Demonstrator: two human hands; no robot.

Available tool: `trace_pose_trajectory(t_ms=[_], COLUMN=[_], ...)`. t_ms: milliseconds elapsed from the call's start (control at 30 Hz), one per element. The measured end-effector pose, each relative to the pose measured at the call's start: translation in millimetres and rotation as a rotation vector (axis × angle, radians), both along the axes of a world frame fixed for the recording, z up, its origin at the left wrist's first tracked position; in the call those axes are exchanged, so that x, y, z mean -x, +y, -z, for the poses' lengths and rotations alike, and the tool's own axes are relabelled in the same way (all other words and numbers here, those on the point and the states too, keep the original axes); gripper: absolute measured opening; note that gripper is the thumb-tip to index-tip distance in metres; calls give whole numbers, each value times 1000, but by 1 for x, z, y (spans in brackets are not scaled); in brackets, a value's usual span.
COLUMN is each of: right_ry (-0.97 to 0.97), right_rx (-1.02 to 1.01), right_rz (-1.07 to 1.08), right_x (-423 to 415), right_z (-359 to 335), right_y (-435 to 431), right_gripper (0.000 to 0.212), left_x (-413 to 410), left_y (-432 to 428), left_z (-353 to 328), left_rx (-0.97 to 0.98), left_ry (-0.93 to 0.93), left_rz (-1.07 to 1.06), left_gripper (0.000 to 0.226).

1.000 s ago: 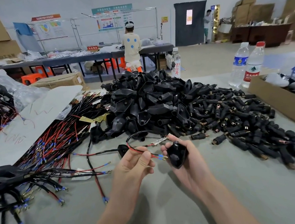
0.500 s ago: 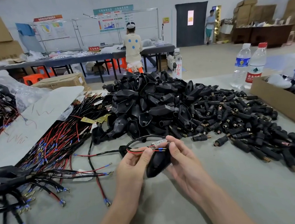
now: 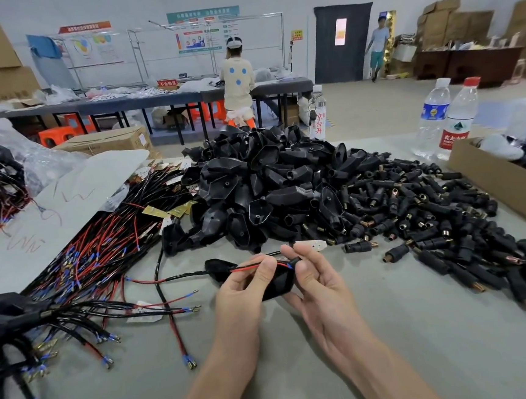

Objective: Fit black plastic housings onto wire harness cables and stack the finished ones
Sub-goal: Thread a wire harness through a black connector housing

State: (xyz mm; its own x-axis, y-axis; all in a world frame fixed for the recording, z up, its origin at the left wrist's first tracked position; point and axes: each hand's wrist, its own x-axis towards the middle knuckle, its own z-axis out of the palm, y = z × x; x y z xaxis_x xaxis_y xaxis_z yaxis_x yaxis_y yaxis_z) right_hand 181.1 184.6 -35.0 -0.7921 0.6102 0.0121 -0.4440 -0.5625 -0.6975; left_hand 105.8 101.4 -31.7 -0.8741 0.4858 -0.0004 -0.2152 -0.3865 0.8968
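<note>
Hands: both met just in front of the housing pile (image 3: 270,192), above the desk (image 3: 394,331).
Left hand (image 3: 241,293): thumb and fingers pinched the red and black wires (image 3: 248,267) of one harness cable, which lay over the top of a housing.
Right hand (image 3: 320,286): fingers curled round that black housing (image 3: 278,282), with my thumb by the wires' blue ends.
Cable lead: trailed off to the left along the pile's front edge.
Loose harness cables (image 3: 79,256): heaped left of the pile.
Small black connectors (image 3: 415,205): spread right of the pile.
Cardboard box (image 3: 502,191): further right of the pile, past the connectors.
</note>
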Motion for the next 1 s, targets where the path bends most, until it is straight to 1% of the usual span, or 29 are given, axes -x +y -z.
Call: trace_pose_trajectory(t_ms=[100, 267, 367, 433, 533, 667, 767, 833, 900, 1000], right_ry=[34, 67, 78, 82, 59, 28, -22, -65, -126, -163], right_rx=[30, 86, 168, 196, 163, 122, 41, -37, -105, -156], right_rz=[-5, -7, -61, -73, -87, -74, -19, 22, 88, 176], right_x=[1, -2, -3, -4, -5, -6, -8, -9, -9, -10], right_z=[-1, -3, -6, -7, -9, -8, -7, -6, -5, -5], right_y=[-2, -3, -5, -4, -3, -1, 4, 7, 11, 18], right_gripper=[30, 23, 20, 23, 34, 34, 37, 36, 33, 32], left_x=[3, 1, 3, 4, 3, 3, 1, 0, 0, 3], left_y=[-3, -5, -7, -8, -9, -13, -15, -14, -13, -14], left_z=[0, -3, -5, -7, -7, -5, -6, -8, -9, -9], left_rx=[10, 106, 115, 134, 163, 183, 202, 194, 194, 202], left_ry=[-11, 152, 163, 189, 248, 295, 344, 358, 374, 345], left_rz=[5, 21, 30, 30, 23, 28, 56, 76, 64, 28], left_gripper=[34, 12, 11, 9, 7, 8, 13, 21, 24, 25])
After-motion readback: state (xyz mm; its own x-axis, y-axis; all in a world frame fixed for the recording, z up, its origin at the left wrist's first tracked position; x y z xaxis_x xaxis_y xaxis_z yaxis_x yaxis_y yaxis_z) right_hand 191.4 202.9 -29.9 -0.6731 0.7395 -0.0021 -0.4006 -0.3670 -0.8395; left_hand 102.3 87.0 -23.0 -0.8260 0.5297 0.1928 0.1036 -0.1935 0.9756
